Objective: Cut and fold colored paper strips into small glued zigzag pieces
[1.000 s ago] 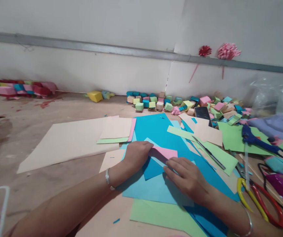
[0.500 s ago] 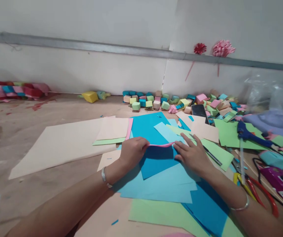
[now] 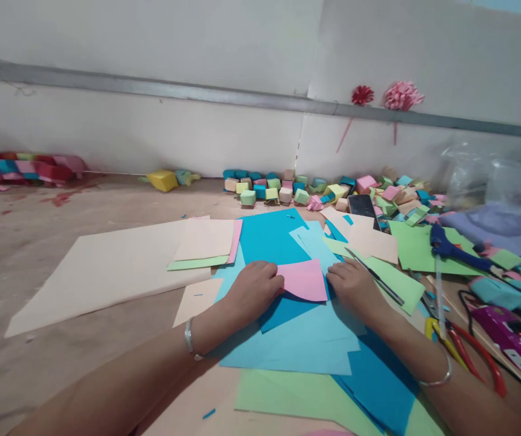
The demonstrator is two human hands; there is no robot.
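A small pink paper piece is pinched at its left edge by my left hand. Its broad face shows, and its lower edge curves. My right hand sits just off the paper's right edge, fingers loosely bent, holding nothing that I can see. Beneath both hands lie a dark blue sheet and light blue sheets. Scissors rest on green paper beside my right hand. Left of my hands, a stack of cream squares shows green and pink edges.
Small folded paper cubes line the wall, with a phone near them. At right are a blue glue gun, pliers and a magenta device. A large cream sheet covers the left.
The pink paper has turned from edge-on to show its face. My right hand has let go of its right end and drawn its fingers in. The view has shifted slightly.
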